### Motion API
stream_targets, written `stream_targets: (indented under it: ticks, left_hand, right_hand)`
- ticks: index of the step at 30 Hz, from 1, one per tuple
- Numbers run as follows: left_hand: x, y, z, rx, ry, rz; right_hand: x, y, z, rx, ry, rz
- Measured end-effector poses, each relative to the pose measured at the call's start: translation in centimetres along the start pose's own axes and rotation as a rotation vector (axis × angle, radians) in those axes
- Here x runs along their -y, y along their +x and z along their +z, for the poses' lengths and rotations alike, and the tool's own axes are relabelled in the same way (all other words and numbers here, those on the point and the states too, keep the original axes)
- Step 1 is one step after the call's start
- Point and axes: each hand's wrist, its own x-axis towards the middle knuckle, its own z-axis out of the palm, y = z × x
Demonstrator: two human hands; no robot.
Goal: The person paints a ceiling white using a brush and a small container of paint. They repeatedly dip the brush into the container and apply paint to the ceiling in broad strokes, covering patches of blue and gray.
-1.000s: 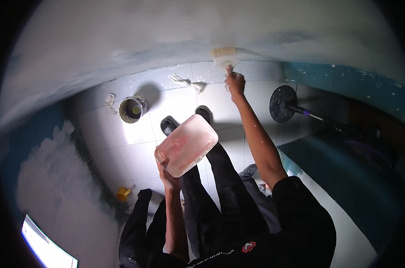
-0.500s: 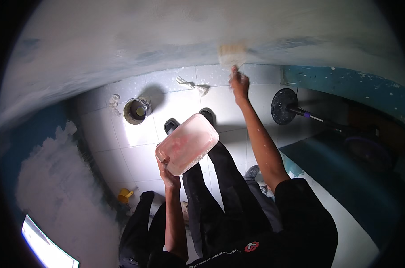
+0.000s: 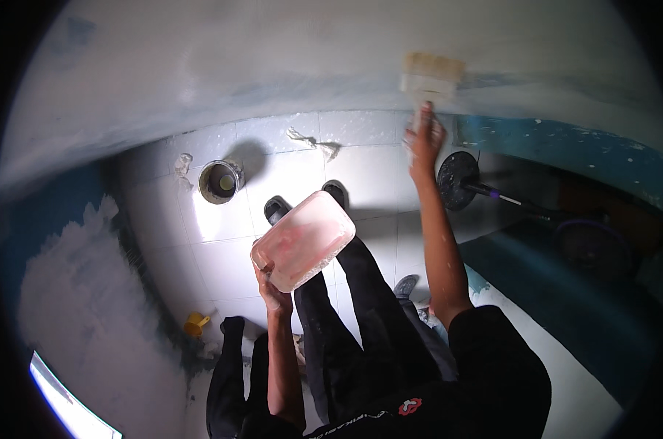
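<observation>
My right hand (image 3: 425,146) is closed around the handle of a wide paintbrush (image 3: 432,77) with pale bristles. The brush is up against the wall (image 3: 273,51), which has whitish paint over bluish patches; motion blurs it slightly. Lower and to the left, my left hand (image 3: 274,291) grips one corner of a shallow rectangular plastic tub (image 3: 306,241). Pinkish-white paint coats the tub's inside, and it hangs in front of my legs. The fingers under the tub are hidden; the thumb shows at its rim.
A paint-smeared bucket (image 3: 220,182) stands on the white tiled floor (image 3: 287,172), near crumpled scraps (image 3: 313,143). At right lies a barbell (image 3: 459,181) with a dark plate. Behind me are other people's dark-trousered legs (image 3: 229,388) and a yellow dipper (image 3: 196,324).
My right hand has carried the paintbrush to the right and higher up the wall. The tub in my left hand has stayed nearly in place.
</observation>
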Motion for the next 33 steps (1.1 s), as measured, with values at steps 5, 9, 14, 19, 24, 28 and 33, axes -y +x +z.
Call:
stream_targets:
  ticks: [5,9,14,19,24,28,33]
  left_hand:
    - [-0.4,-0.2,-0.1,-0.024,0.083,-0.004]
    - [-0.4,-0.6,-0.2,-0.028,0.082,0.033]
    - [-1.1,-1.6,0.8,-0.020,0.045,0.039]
    - [-1.7,-1.4,1.5,-0.033,0.059,0.048]
    - [-1.8,-1.3,1.6,-0.006,0.046,0.063]
    - [-2.7,-2.2,3.0,-0.077,0.064,0.050]
    - [-3.4,-3.0,4.0,-0.101,0.085,0.028]
  right_hand:
    - [-15.5,3.5,1.8,0.104,-0.462,0.269]
    - [-14.7,3.3,2.8,0.141,-0.508,0.265]
    - [0.5,-3.4,2.2,0.048,-0.035,0.077]
    - [-6.7,0.5,4.2,0.092,-0.028,-0.130]
    - [-14.9,1.8,6.5,0.095,-0.666,0.114]
    - [-12.5,1.8,5.1,0.095,-0.592,0.223]
    - [0.2,-3.0,3.6,0.022,0.001,0.016]
